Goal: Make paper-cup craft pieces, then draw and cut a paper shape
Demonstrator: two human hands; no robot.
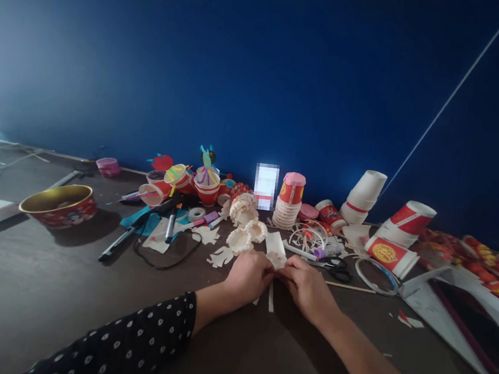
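Note:
My left hand (250, 275) and my right hand (308, 288) meet low over the middle of the table, fingers pinched together. Between their fingertips is a small off-white paper piece (275, 260), partly covered by the fingers. A narrow white paper strip (271, 299) lies on the table below the fingertips. Just behind the hands is a flat white paper sheet (274, 242). Cream-coloured, petal-edged paper shapes (240, 241) stand to the left of it, with ragged paper cut-outs (220, 257) beside my left hand. Black-handled scissors (339, 269) rest to the right of my right hand.
Stacked paper cups (288, 212) stand behind the hands, with more cup stacks (364, 199) farther right. Decorated cups (207, 188), a marker (170, 226) and a gold-lined bowl (58, 205) are on the left. At right, a white box lid (432, 313) holds a dark phone-like object (476, 324).

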